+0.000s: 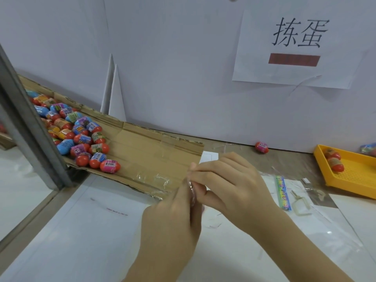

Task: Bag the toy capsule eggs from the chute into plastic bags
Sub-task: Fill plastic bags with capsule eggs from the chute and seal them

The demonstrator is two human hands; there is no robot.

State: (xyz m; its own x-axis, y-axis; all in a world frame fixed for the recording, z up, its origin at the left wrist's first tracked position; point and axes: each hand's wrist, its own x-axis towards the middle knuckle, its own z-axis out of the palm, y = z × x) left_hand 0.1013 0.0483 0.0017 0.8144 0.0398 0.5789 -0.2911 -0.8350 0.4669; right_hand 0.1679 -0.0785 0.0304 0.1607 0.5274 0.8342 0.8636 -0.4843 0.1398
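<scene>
We're running a single head-worn wide-angle view, facing forward and down. We're sitting close over the counter (81, 231): the left hand (173, 218) and right hand (230, 184) are filling lower centre, with the plastic bag (191, 192) pinched between them. The cardboard chute (152, 155) is coming in from the left edge, the yellow tray (358, 174) is getting cropped at the right, and the wall (183, 78) with its paper sign (295, 47) is taking the top half.

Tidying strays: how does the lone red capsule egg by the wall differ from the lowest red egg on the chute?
The lone red capsule egg lies on the table, the lowest red egg on the brown cardboard chute. The lone egg has no neighbours, the lowest several. Both red, pink labels.
</scene>
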